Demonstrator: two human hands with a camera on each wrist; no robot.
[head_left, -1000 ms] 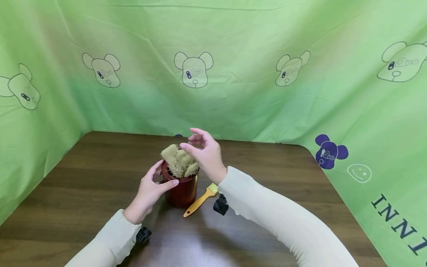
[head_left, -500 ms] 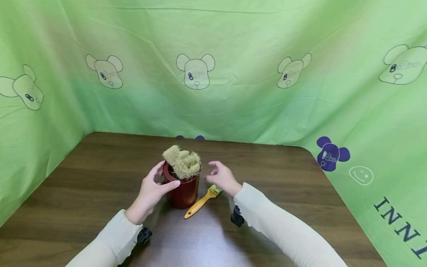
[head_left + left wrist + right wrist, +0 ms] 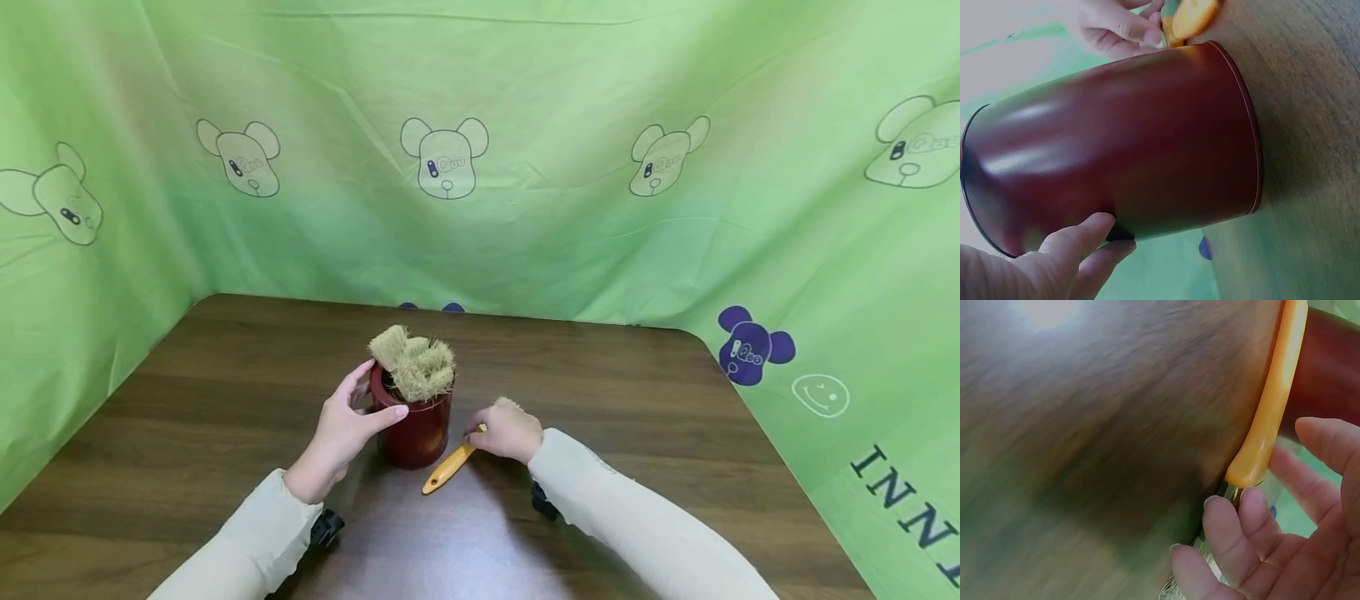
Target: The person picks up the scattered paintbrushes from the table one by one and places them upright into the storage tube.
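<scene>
My left hand [image 3: 341, 433] grips a dark red cylindrical holder [image 3: 412, 437] near its rim, with the thumb over the front edge. In the left wrist view the smooth holder [image 3: 1129, 144] fills the middle. Out of its top stick several pale bristle heads [image 3: 420, 367], crowded together; what is below them is hidden. To the right, my right hand [image 3: 506, 429] holds a paintbrush [image 3: 447, 469] around its ferrule, the yellow handle pointing toward me. The right wrist view shows curled fingers [image 3: 1225, 534] at the ferrule end of the yellow handle [image 3: 1269, 400].
A brown wooden table [image 3: 247, 400] with rounded far corners carries everything. Green printed cloth [image 3: 540, 233] hangs behind it and along both sides. Dark wrist cameras [image 3: 326, 528] hang under the sleeves.
My right hand has come down from the bristle heads to the paintbrush and taken hold of it, shifting it slightly. The left hand keeps its grip on the holder.
</scene>
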